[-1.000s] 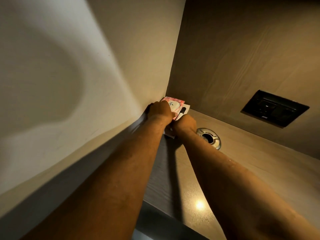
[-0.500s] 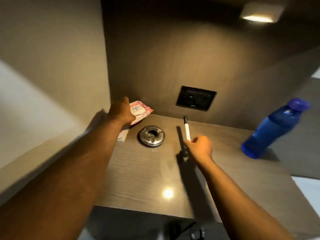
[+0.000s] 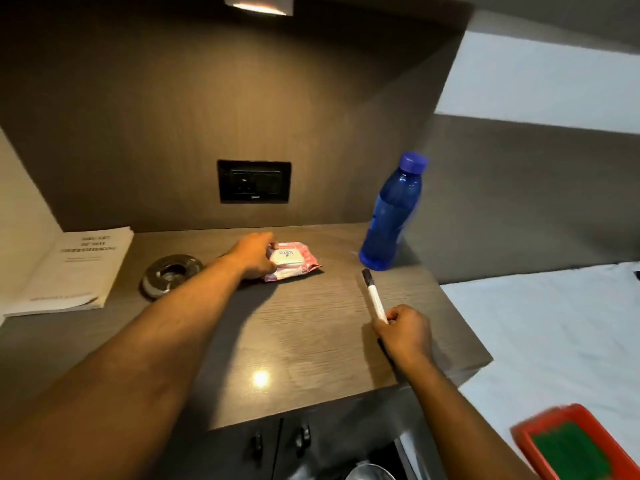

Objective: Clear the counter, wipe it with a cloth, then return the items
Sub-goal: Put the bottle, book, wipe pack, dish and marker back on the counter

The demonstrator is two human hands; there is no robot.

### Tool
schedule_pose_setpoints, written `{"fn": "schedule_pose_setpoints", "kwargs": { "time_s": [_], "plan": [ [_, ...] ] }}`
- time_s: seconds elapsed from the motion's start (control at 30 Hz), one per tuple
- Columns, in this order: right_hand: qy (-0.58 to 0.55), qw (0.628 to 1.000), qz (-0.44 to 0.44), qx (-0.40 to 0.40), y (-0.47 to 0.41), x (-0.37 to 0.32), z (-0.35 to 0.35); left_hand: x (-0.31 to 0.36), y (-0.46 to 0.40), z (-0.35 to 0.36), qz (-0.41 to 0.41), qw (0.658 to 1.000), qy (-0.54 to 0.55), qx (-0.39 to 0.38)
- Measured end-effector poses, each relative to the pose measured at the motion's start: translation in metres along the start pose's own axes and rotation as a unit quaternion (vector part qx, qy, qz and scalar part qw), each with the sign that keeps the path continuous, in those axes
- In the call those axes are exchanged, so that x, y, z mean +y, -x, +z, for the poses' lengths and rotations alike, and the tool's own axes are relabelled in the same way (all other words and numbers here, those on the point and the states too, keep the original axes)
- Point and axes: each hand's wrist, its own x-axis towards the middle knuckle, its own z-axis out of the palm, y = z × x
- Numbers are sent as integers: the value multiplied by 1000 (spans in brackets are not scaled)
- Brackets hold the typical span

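- The right hand (image 3: 405,332) was closed round the lower end of a white marker (image 3: 374,297), black cap pointing up and away, held just above the counter (image 3: 311,341); the left hand (image 3: 254,256) was curled over the near-left edge of a pink wipes packet (image 3: 292,261) that lay flat mid-counter, fingers gripping it.
- Which step? Hard to call from here; it read as either the clearing or the returning of items, with both hands loaded and no cloth plainly in view.
- Next move, by my judgement: if returning, set the marker down flat so it would not roll, and let go of the packet; if clearing, lift both straight up and away.
- Around them: a blue bottle (image 3: 391,216) stood near the back right corner, close to the marker tip; a knock looked possible; a metal ashtray (image 3: 171,273) sat left of the packet, with a booklet (image 3: 72,271) at the far left against the wall.
- Open room: the front half of the counter was bare; the right edge dropped to a white bed (image 3: 554,323), where an orange tray (image 3: 571,441) sat.
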Motion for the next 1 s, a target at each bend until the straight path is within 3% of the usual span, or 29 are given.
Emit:
{"fn": "schedule_pose_setpoints", "kwargs": {
  "time_s": [0.37,0.47,0.57,0.67,0.8,0.9,1.0],
  "plan": [
    [35,999,7,-34,-8,1,1,-4,-3,11,-10,1000,-2,5],
    [-5,999,16,-35,-5,-31,2,-20,8,-8,-38,997,42,58],
    [-33,994,-93,-41,0,-96,25,-60,30,-42,-110,980,73,149],
    [-100,967,-194,-127,26,-175,72,-115,71,-71,-203,958,76,187],
    [-139,928,-174,-298,81,-249,154,-188,144,-86,-330,927,47,170],
    [-119,904,-141,-384,115,-284,202,-216,182,-86,-335,924,86,163],
    [-113,912,-112,-378,127,-304,238,-226,191,-79,-292,940,100,147]
  ]
}}
